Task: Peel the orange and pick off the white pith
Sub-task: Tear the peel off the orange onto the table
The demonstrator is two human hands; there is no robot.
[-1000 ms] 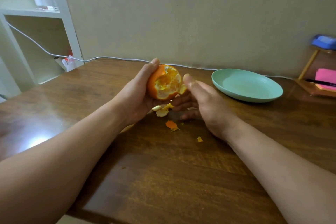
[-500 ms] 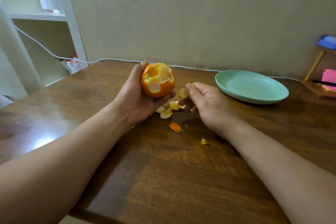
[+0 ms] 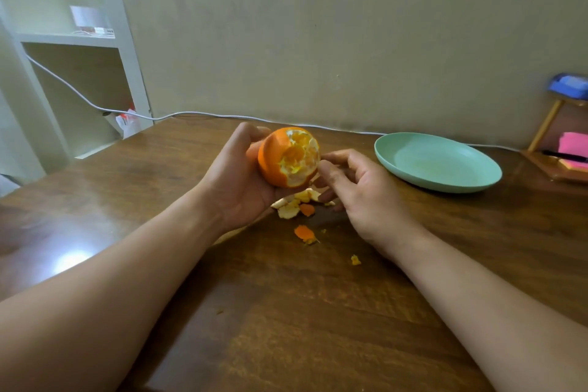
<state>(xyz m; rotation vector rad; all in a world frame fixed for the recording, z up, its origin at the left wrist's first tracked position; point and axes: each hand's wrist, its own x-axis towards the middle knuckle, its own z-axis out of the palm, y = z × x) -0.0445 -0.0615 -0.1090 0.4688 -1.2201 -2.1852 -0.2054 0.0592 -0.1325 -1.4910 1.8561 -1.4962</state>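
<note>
A partly peeled orange is held above the wooden table by my left hand, whose fingers curl round its back and underside. The peeled patch faces right and shows flesh and white pith. My right hand is just right of the orange, fingers loosely curled, its thumb tip touching the peeled edge; I see nothing held in it. Several torn peel pieces lie on the table under the hands, with a small orange scrap and a tiny bit nearer me.
A pale green plate stands on the table to the right. A white cable runs along the wall at the table's back edge. A wooden stand with pink notes is at far right. White shelving stands at left.
My left hand turned the orange so the peeled patch faces right. My right hand dropped a peel piece onto the pile and rose back to the orange's edge.
</note>
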